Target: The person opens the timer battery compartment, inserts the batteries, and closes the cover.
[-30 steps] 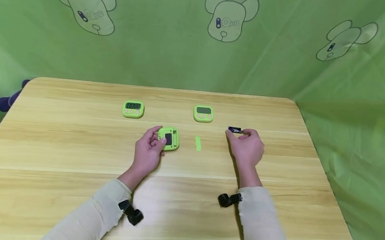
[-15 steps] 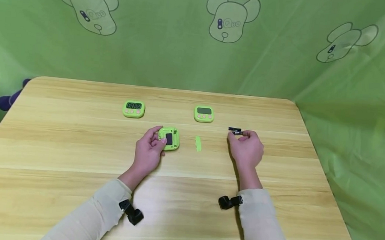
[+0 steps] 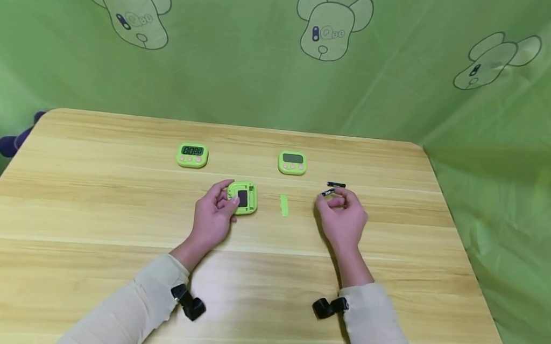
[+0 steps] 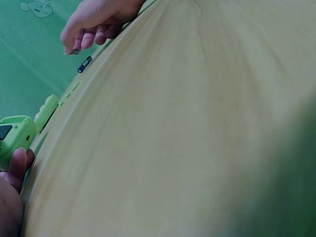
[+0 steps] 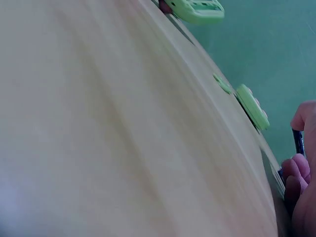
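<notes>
In the head view my left hand (image 3: 213, 214) grips a green digital timer (image 3: 249, 197) by its left side, back up, with the battery slot exposed. My right hand (image 3: 344, 218) pinches a small black battery (image 3: 327, 192) between thumb and forefinger; the right wrist view shows that battery (image 5: 298, 141) held at the fingertips. A second black battery (image 3: 336, 184) lies on the table just beyond those fingers. Between the two hands rests a light green battery cover (image 3: 284, 205), flat on the wood.
Two more green timers lie face up farther back: the left timer (image 3: 192, 155) shows digits, while the right timer (image 3: 292, 163) has a blank screen. The wooden table (image 3: 265, 301) ends at a green curtain (image 3: 234, 82) behind and at the right.
The right hand has drawn one battery away from the other and moved slightly left and toward the body with it. The left hand and its timer stay nearly still.
</notes>
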The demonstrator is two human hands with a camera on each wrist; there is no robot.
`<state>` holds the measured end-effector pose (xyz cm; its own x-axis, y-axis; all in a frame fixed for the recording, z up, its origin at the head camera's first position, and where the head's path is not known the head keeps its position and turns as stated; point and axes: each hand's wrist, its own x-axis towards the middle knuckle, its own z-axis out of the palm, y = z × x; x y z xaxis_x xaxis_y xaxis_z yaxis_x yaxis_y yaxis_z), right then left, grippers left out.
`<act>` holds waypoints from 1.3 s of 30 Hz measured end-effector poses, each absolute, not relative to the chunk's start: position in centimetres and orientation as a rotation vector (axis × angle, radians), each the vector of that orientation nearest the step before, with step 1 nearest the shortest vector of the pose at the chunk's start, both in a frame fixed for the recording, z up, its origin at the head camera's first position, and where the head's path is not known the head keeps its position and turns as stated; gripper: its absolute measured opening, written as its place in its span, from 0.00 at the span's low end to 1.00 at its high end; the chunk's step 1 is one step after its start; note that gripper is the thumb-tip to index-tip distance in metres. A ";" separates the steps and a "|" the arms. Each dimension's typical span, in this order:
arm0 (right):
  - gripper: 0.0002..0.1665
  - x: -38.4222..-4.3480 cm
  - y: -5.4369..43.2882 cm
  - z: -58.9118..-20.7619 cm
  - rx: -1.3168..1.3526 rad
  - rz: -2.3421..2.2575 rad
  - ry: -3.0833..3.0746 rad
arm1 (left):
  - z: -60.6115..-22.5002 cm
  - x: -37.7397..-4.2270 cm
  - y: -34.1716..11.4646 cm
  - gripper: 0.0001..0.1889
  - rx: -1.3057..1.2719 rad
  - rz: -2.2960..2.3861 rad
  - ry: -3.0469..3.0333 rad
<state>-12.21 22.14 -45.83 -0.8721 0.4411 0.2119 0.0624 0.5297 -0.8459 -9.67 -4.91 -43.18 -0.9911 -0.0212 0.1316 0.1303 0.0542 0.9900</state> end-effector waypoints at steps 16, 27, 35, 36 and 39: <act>0.23 -10.8 16.4 -44.6 0.273 1.574 -2.236 | -43.2 -9.8 -4.9 0.22 -0.094 -2.100 -2.194; 0.23 -9.9 12.8 -42.9 0.640 1.632 -2.181 | -45.4 -10.7 -5.0 0.23 -0.044 -2.141 -2.201; 0.24 -10.1 12.6 -43.3 0.713 1.633 -2.209 | -47.0 -11.2 -5.2 0.22 -0.089 -2.148 -2.153; 0.24 -10.1 12.6 -43.4 0.720 1.626 -2.218 | -47.0 -11.2 -5.2 0.22 -0.094 -2.150 -2.149; 0.25 -10.0 12.5 -43.6 0.740 1.613 -2.242 | -46.9 -11.1 -5.3 0.22 -0.098 -2.174 -2.136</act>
